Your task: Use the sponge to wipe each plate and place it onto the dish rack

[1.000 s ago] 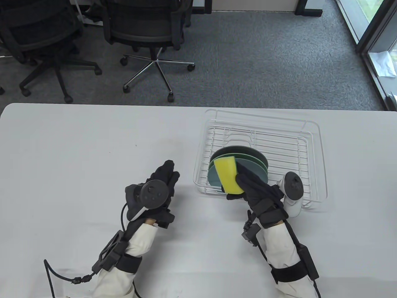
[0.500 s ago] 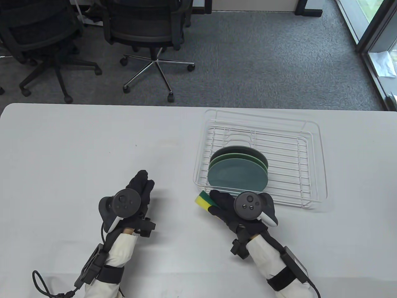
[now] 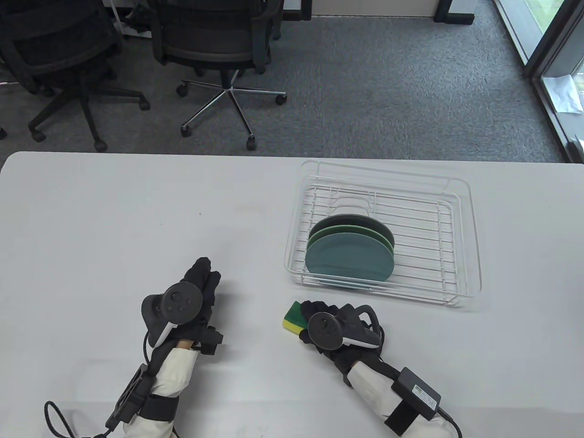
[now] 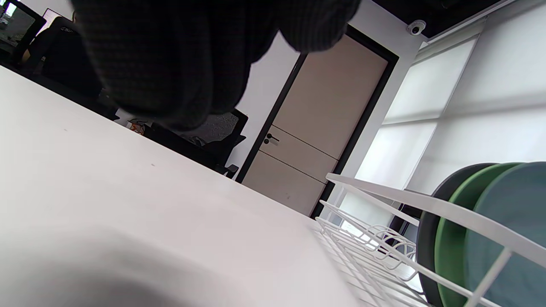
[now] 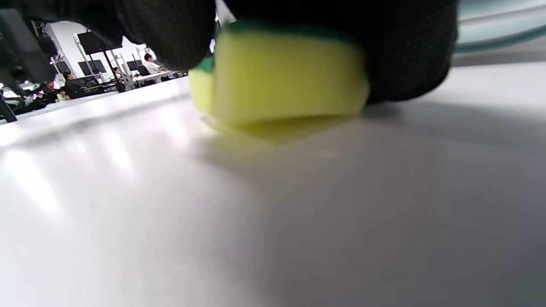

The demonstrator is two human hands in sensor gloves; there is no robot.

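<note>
Three plates stand on edge in the white wire dish rack (image 3: pixel 456 219): a teal plate (image 3: pixel 349 262) in front, a green plate (image 3: pixel 360 230) behind it and a dark plate (image 3: pixel 351 220) at the back. The teal plate (image 4: pixel 512 230) and rack wire (image 4: pixel 426 204) also show in the left wrist view. My right hand (image 3: pixel 315 315) grips the yellow and green sponge (image 3: pixel 292 318) low on the table, just in front of the rack. In the right wrist view the sponge (image 5: pixel 281 81) sits between my gloved fingers (image 5: pixel 405 55), touching the table. My left hand (image 3: pixel 203 280) lies on the table to the left, holding nothing.
The white table (image 3: pixel 114 219) stretches left and behind the hands. Black office chairs (image 3: pixel 214 41) stand on the grey carpet beyond the table's far edge. A window (image 3: pixel 556 54) is at the far right.
My right hand drew the sponge away from the plates in the rack and brought it down to the table in front of the rack. My left hand slid back towards me.
</note>
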